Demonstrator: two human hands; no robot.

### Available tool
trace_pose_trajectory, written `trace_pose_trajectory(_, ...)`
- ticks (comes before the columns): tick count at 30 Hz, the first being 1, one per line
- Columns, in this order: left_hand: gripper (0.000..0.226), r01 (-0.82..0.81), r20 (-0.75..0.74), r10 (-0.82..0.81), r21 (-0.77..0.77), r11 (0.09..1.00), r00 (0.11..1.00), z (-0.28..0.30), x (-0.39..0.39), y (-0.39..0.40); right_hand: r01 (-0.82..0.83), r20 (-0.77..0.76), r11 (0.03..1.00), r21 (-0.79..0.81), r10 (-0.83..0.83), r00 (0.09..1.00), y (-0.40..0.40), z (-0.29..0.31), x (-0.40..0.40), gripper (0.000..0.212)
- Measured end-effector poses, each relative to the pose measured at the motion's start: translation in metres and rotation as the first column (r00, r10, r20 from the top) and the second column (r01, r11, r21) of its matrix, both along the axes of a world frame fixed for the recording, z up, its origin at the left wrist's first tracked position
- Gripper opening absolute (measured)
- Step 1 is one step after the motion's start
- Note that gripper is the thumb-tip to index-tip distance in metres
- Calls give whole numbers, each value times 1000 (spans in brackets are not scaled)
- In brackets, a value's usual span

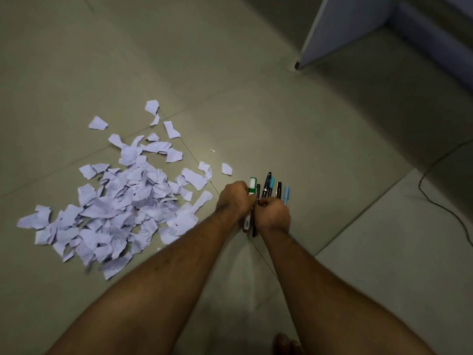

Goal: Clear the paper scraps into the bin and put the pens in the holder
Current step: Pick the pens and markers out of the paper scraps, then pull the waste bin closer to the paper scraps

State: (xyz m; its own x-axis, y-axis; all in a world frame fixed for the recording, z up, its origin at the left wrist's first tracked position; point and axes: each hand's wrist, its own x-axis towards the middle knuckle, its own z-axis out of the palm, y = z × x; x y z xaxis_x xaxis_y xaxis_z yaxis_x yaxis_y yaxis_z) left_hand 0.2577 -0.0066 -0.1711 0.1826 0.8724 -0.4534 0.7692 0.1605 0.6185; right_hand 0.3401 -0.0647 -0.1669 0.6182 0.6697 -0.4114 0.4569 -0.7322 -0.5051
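Note:
A bunch of pens (267, 187) is gripped between both hands over the tiled floor: a green-and-white marker (252, 186), black pens and light-blue ones fan out above the fists. My left hand (235, 199) is closed around the marker side. Pressed against it, my right hand (273, 213) is closed on the black and blue pens. A large heap of torn white paper scraps (115, 203) with printed text lies on the floor to the left of the hands. No bin or pen holder is in view.
A pale panel of furniture (340, 29) stands at the top right with its foot on the floor. A dark cable (440, 206) runs along the floor at the right. Loose scraps (226, 169) lie just beyond the hands. A foot (286, 344) shows at the bottom edge.

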Motion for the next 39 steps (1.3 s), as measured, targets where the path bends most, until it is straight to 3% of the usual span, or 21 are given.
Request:
trace_pose_trajectory(2, 23, -4, -23, 4, -34, 999, 1000, -8, 1, 6, -30, 33, 999, -33, 32, 999, 6, -5, 0, 25)
trace_pose_trajectory(6, 47, -68, 81, 73, -70, 995, 994, -15, -4, 12, -40, 110, 996, -80, 48, 993, 18, -9, 0, 24)
trace_pose_trajectory(13, 27, -153, 97, 153, -3, 988, 983, -6, -47, 11, -16, -41, 991, 132, 22, 999, 32, -1, -36, 26)
trace_pose_trajectory(18, 21, -285, 86, 278, 87, 955, 957, 1, -107, 13, -113, -146, 972, 208, 145, 979, 47, -7, -86, 23)
trace_pose_trajectory(24, 14, -521, 62, 518, 121, 845, 853, 4, -197, -12, -350, -171, 894, 278, 405, 898, 55, -12, -164, 19)
trace_pose_trajectory(30, 10, -733, 72, 735, 183, 655, 675, 16, -266, -53, -550, -232, 762, 341, 635, 737, 48, -9, -248, 14)
trace_pose_trajectory(34, 12, -863, 124, 875, 278, 423, 468, 38, -326, -78, -648, -310, 663, 375, 749, 586, 46, 12, -312, 15)
trace_pose_trajectory(36, 23, -897, 116, 921, 303, 323, 371, 57, -366, -94, -728, -339, 570, 381, 819, 464, 39, 27, -354, 14)
trace_pose_trajectory(39, 44, -906, 18, 967, 353, 232, 254, 82, -419, -119, -832, -258, 420, 364, 903, 343, 27, 42, -403, 18)
